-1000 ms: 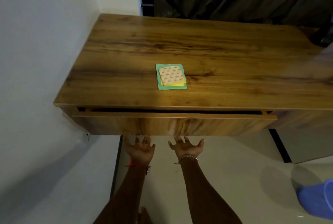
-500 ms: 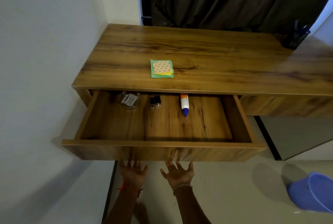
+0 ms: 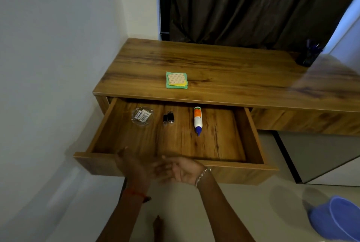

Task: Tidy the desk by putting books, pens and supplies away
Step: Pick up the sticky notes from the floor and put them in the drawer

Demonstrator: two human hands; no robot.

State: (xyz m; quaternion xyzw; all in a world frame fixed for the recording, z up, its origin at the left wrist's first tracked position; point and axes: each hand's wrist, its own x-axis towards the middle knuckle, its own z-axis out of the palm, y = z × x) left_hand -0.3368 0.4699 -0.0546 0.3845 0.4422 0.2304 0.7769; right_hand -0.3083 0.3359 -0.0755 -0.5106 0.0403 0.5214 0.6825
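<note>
A stack of sticky notes (image 3: 177, 80), green, yellow and tan, lies on the wooden desk (image 3: 233, 74). Below it the drawer (image 3: 175, 165) stands pulled far out. Inside lie a clear dish of batteries (image 3: 142, 116), two small black items (image 3: 168, 118) and a glue bottle (image 3: 197, 120) with a blue tip. My left hand (image 3: 134, 165) and my right hand (image 3: 183, 169) hover in front of the drawer's front panel, fingers apart and blurred, holding nothing.
A dark pen holder (image 3: 309, 54) stands at the desk's far right by a dark curtain (image 3: 253, 4). A white wall (image 3: 58, 66) closes the left side. A blue plastic tub (image 3: 337, 220) sits on the floor at lower right.
The drawer went from nearly shut to fully pulled out. My hands have left its underside and risen in front of the panel, moving toward each other.
</note>
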